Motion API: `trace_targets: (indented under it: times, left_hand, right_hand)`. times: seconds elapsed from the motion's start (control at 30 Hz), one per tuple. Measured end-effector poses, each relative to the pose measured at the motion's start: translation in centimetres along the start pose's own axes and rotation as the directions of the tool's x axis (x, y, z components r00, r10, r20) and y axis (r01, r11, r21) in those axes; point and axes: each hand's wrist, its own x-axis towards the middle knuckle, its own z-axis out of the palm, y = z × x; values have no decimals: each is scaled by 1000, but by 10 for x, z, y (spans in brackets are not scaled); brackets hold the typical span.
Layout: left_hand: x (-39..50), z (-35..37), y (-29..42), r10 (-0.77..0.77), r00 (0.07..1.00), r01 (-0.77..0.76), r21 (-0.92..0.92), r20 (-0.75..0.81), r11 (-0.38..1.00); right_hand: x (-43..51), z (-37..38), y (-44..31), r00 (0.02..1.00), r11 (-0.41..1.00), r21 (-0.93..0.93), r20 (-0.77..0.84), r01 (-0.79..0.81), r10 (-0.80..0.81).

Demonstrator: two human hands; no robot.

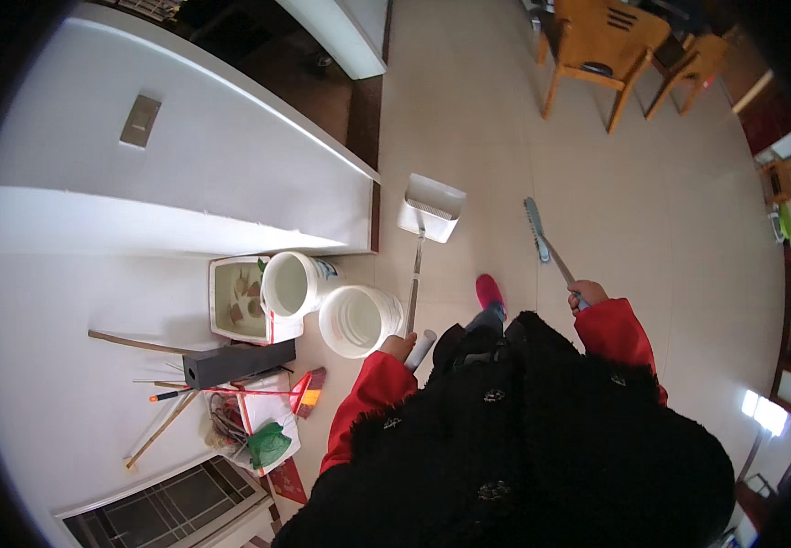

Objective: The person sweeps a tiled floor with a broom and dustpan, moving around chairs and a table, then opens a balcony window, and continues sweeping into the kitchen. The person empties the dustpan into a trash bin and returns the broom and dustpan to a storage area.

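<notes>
My left hand (399, 347) is closed around the metal handle of a white long-handled dustpan (434, 198). The dustpan, with a toothed comb edge inside, lies ahead of me at or just above the tiled floor; I cannot tell whether it touches. In my right hand (588, 295) is the handle of a broom with a pale blue-green head (536, 229). The broom head is to the right of the dustpan, apart from it. Between the two tools a pink shoe (489, 291) shows on my foot.
Two white plastic buckets (360, 322) stand left of the dustpan, beside a foam box (241, 301). Nearer me on the left are a red broom (308, 392), sticks and a green bag (269, 445). A low wall (265, 171) runs along the left. Wooden chairs (611, 41) stand at the upper right.
</notes>
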Motion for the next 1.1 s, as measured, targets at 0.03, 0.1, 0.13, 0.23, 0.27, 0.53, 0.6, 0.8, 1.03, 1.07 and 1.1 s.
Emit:
trace_targets:
  times: [0.03,0.1,0.13,0.23,0.27,0.53,0.6,0.8,1.03,1.07,1.1]
  left_hand:
    - [8,-10,10,98,995,-99,68,17,993]
    - [28,-29,33,125,992,-126,80,16,989]
    - [41,-39,46,70,998,-70,18,6,997]
    - [78,-69,65,82,996,-80,-46,32,996]
    - [91,-76,68,121,992,-119,-51,33,992]
    - [192,-114,100,255,967,-254,-30,9,967]
    - [203,-122,115,269,963,-269,-28,-25,963]
    - [232,-153,159,402,896,-394,80,-188,916]
    - [274,-202,194,287,940,-254,184,-183,950]
    - [279,-213,195,278,937,-248,157,-211,956]
    - [284,-226,196,187,955,-201,-36,-231,979]
  right_hand:
    - [4,7,-9,998,998,30,10,-56,56]
    - [17,15,-38,1000,999,34,-5,-11,11]
    - [26,19,-53,1000,997,80,-23,6,-4]
    - [56,35,-85,1000,995,-91,-8,27,-28]
    - [68,39,-96,1000,995,-100,14,21,-20]
    - [204,97,-198,998,996,-70,-36,-61,58]
    - [230,120,-233,999,984,-173,-23,-45,41]
    - [271,206,-331,984,917,-399,168,13,58]
    - [303,292,-414,959,833,-536,281,136,25]
    - [312,310,-423,954,839,-528,296,129,40]
    - [322,328,-435,949,823,-546,313,157,27]
